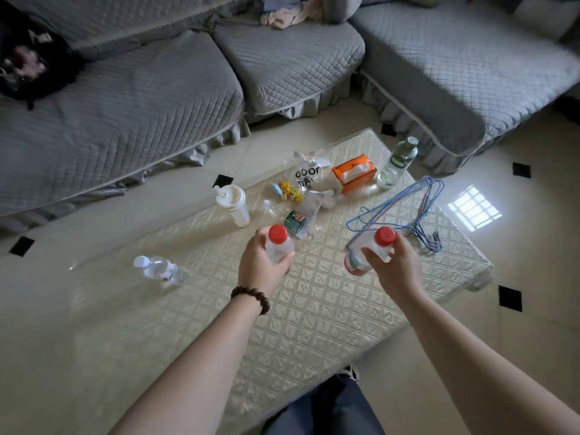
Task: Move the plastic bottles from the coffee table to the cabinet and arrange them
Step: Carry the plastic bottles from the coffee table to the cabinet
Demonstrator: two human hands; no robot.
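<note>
Beyond both your hands a grey quilted sofa (131, 98) wraps round the far side, cut off by the top and left edges, with a dark bundle (29, 62) on it too blurred to name. Under your hands lies the coffee table (314, 324), its patterned top running out toward the far right corner. Your left hand (260, 262) has its fingers curled round a red-capped bottle (277, 244), your palm hiding most of its body. Your right hand (392, 262) grips a second red-capped bottle (376, 246) near the neck; its lower part shows a pinkish label that cannot be read. Whether either bottle touches the table or is lifted off it is hard to tell. Just beyond your right hand lies a tangle of wire hangers (408, 208). Farther out past them stands a tall clear bottle (397, 163), and next to it an orange tissue box (354, 172). Just beyond your left hand stands a white cup (233, 205), with a litter of wrappers (301, 196) between it and the tissue box. Well to the left of your left hand stands a small white-capped bottle (160, 270).
</note>
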